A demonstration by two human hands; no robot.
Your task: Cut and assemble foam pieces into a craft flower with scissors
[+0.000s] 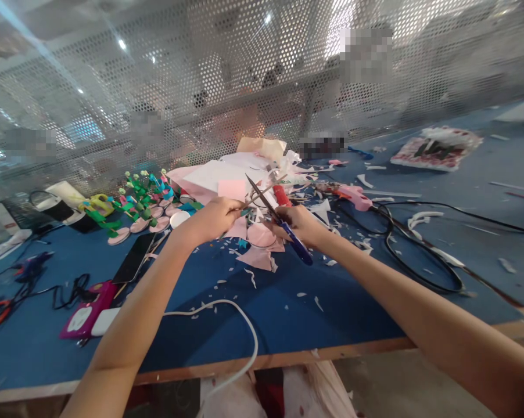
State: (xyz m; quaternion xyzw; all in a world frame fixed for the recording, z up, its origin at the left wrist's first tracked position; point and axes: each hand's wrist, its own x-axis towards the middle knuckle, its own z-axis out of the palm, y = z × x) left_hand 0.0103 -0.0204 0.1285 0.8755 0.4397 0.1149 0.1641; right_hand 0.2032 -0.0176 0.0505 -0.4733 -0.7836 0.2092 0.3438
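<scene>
My right hand grips blue-handled scissors whose blades are spread apart and point up and to the left. My left hand is closed in a pinch on a thin stick or strip that runs between the blades. Under both hands lie pink paper pieces and a pile of white and pink sheets on the blue table.
Small green, pink and blue paper flowers on round bases stand at the left. A phone, a pink device and cables lie front left. A pink glue gun and black cable lie right. A perforated metal screen stands behind.
</scene>
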